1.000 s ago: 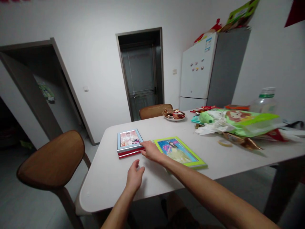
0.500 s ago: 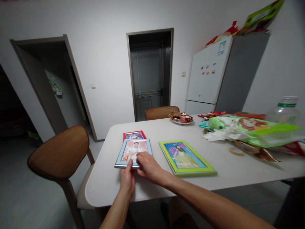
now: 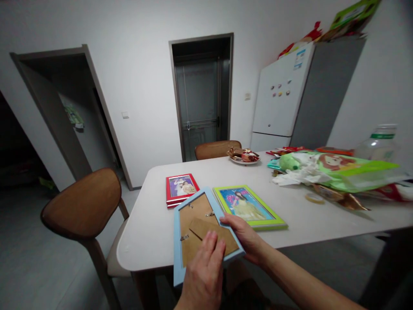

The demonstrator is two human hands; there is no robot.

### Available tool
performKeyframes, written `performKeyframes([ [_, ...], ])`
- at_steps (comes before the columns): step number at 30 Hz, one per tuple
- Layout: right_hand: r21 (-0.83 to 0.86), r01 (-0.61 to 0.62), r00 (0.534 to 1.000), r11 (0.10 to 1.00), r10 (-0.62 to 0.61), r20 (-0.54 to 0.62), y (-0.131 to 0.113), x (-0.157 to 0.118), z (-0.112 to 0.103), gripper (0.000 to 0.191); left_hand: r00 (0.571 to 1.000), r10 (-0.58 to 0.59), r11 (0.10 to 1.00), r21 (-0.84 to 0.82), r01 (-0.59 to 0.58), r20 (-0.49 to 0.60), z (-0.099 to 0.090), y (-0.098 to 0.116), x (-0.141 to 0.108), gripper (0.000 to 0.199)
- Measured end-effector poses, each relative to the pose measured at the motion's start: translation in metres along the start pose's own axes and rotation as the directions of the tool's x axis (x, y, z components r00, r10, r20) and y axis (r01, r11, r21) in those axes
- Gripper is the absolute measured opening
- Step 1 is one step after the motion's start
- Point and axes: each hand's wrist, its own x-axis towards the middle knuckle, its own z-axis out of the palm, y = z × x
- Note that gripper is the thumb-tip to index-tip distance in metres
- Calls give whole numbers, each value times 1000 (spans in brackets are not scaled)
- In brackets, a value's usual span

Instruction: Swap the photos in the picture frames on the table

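Observation:
A light-blue picture frame (image 3: 178, 232) is tilted over the table's near edge with its brown backing board (image 3: 192, 211) facing me. Small metal clips sit along the rim, and a stand flap (image 3: 206, 227) lies against the backing. My right hand (image 3: 247, 237) grips the frame's right edge, thumb on the back side. My left hand (image 3: 204, 267) is at the lower edge, its fingers pressed together over the flap; its thumb is hidden. Just behind lies a red picture frame (image 3: 167, 189), apparently stacked on another red one. A lime-green picture frame (image 3: 264, 223) lies face up to the right.
On the white table (image 3: 145, 232) are a plate of wrapped snacks (image 3: 245, 157), a green bag (image 3: 358, 172) with crumpled tissue, a tape roll (image 3: 314, 198) and a clear jar (image 3: 377, 144). A brown chair (image 3: 84, 206) stands left, another (image 3: 216, 149) behind.
The blue frame has been flipped from picture side to back and moved right and toward me, off the red frame. My right hand has shifted to its right edge, my left onto its back.

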Motion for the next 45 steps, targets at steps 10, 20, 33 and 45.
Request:
performKeyframes([
  [10, -779, 44, 991, 625, -126, -45, 34, 25, -40, 41, 926, -136, 989, -13, 150, 352, 16, 1, -17, 45],
  [20, -999, 45, 984, 20, -172, 41, 33, 29, -46, 24, 809, -395, 917, 132, 377, 435, -22, -30, -41, 44],
  [33, -975, 27, 975, -219, -209, 74, 40, 50, -29, 22, 828, -372, 911, -4, 412, 419, -22, -31, -41, 24],
  [45, -826, 561, 828, 55, -19, 561, 39, 15, -5, 15, 820, -412, 891, -14, 454, 398, -20, -36, -43, 23],
])
